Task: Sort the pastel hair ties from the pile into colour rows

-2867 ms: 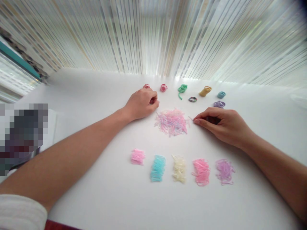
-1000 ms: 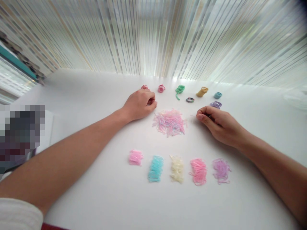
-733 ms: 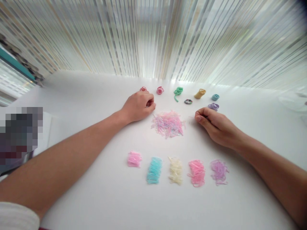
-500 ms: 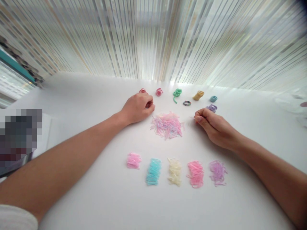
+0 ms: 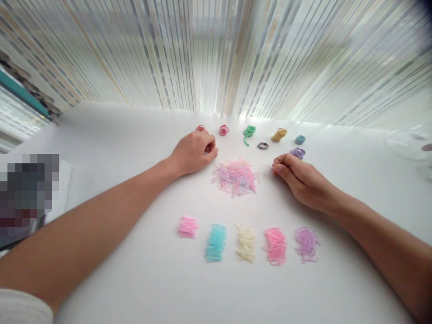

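A loose pile of pink, lilac and pale rubber bands lies between my hands on the white table. My right hand, to the right of the pile, pinches a thin pale rubber band that barely shows at the fingertips. My left hand rests at the upper left of the pile with its fingers curled in; what they hold, if anything, is hidden. Nearer me are sorted heaps: light pink bands, blue bands, cream bands, bright pink bands and purple bands.
Along the back stand a red coil, a pink coil, a green coil, a yellow coil, a teal coil and a purple coil. A multicoloured ring lies among them. Behind hangs a striped curtain.
My right hand has drawn slightly away from the pile, still pinching the pale band. My left hand has stayed curled in place. The whole view has shifted a little.
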Tool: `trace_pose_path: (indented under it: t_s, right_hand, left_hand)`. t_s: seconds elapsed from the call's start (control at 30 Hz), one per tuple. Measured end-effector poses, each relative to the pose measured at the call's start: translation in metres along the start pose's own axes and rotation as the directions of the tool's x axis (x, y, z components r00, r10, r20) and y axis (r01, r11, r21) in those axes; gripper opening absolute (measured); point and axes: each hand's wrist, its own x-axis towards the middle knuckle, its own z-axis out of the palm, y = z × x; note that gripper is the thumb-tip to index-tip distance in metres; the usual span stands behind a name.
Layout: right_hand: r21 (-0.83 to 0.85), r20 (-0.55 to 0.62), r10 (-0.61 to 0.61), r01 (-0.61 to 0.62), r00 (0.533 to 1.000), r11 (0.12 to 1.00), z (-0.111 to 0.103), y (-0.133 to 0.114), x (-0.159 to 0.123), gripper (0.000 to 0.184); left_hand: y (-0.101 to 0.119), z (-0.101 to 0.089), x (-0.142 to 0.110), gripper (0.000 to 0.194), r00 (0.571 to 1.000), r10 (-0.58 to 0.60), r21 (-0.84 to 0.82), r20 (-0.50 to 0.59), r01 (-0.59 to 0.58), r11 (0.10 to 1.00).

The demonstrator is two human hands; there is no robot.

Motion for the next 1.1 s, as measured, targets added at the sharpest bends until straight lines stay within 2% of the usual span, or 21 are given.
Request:
trace_pose_path:
  t_s: [1.1]
  right_hand:
    - [0.010,-0.004,-0.024,0.024,1.000,1.000,0.0034,0.0068,0.0001,0.026]
  left_hand:
    - [-0.0009,0.0005,0.0003,0.017,1.000,0.010,0.011,0.001,-0.010,1.000]
